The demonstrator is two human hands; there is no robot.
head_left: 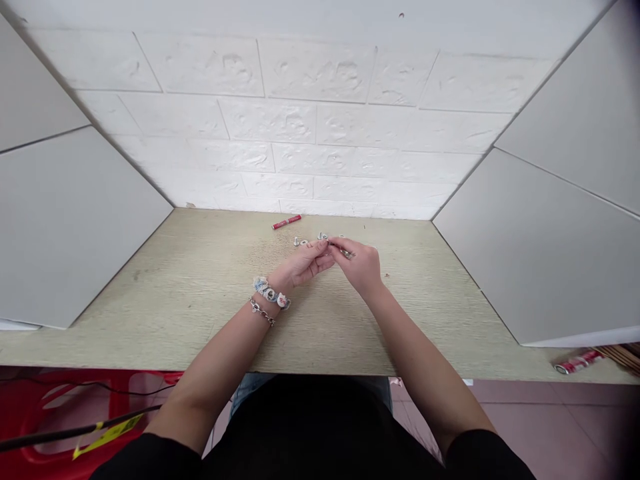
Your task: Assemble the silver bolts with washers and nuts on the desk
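My left hand (306,262) is raised over the middle of the table (210,300), its thumb and fingertips closed on something small. My right hand (361,267) meets it from the right, fingers pinched together. Between the two hands a small metallic piece (346,253) shows under the right fingers; its kind is mostly hidden. Just beyond my fingertips lie a small pale bolt (296,242), a ring-shaped washer (304,243) and a little cluster of metal hardware (323,236). A scrunchie and a chain bracelet circle my left wrist.
A red tube (287,222) lies near the white brick-patterned wall (295,123). Pale panels (90,220) flank the table. At the front right edge are another red tube-like object (577,362) and brown sticks. Below left stands a red plastic stool (117,403) with cables.
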